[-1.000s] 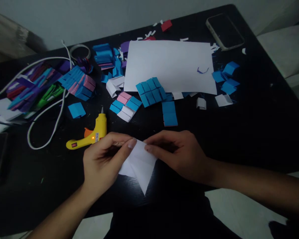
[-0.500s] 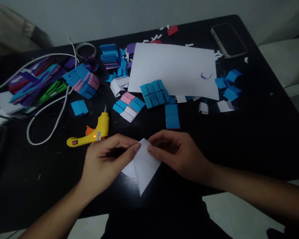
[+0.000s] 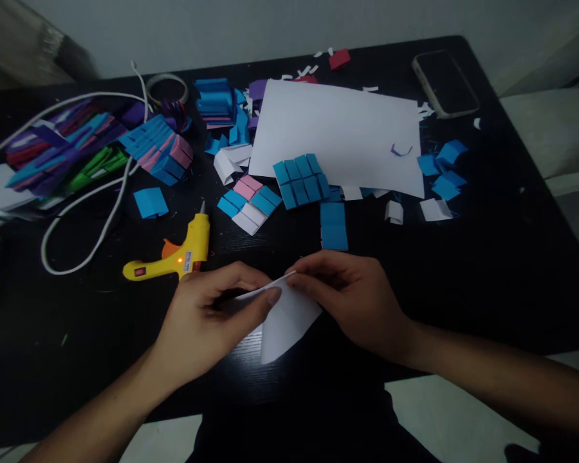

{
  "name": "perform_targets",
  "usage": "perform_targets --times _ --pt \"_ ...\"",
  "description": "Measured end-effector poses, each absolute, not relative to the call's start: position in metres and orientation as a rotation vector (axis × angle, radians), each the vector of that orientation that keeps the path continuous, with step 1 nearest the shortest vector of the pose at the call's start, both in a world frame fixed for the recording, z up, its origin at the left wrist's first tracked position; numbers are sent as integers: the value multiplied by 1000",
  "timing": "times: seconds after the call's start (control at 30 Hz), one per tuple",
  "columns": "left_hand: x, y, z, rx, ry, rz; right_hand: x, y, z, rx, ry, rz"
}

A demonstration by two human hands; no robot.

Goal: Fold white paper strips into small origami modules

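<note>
A small white paper piece (image 3: 284,321) is held between both hands just above the near part of the black table (image 3: 487,257). My left hand (image 3: 207,325) pinches its left side with thumb and fingers closed. Fingers of my right hand (image 3: 352,299) are closed on its upper right edge. One flap stands lifted along a fold, and the lower corner points toward me.
A yellow glue gun (image 3: 174,254) with its light on lies left of my hands, its white cable (image 3: 87,199) looping left. Blue folded squares (image 3: 302,180), a white sheet (image 3: 338,132), piles of coloured folded paper (image 3: 91,154) and a phone (image 3: 444,83) lie farther back.
The paper has been folded further: its upper flap has risen and the lower point has shortened. Both hands stayed in place on it.
</note>
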State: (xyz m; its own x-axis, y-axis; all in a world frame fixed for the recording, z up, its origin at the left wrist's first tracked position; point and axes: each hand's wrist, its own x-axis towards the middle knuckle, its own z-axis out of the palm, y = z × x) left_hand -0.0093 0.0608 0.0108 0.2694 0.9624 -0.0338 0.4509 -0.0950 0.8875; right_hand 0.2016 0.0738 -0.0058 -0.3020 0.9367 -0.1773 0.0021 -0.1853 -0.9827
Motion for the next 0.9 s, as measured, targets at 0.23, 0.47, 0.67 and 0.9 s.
perform_targets --times 0.23,0.47,0.67,0.9 --pt "-9 60 10 1652 1332 773 202 73 -6 -1151 -1324 1611" --pt "-8 62 12 1688 1319 782 202 75 -2 -1108 -1311 1701" --pt "-7 62 13 1778 1316 801 202 75 -2 -1118 -1327 1699" --pt "-6 63 16 1755 1307 791 203 72 -5 -1181 -1414 1595"
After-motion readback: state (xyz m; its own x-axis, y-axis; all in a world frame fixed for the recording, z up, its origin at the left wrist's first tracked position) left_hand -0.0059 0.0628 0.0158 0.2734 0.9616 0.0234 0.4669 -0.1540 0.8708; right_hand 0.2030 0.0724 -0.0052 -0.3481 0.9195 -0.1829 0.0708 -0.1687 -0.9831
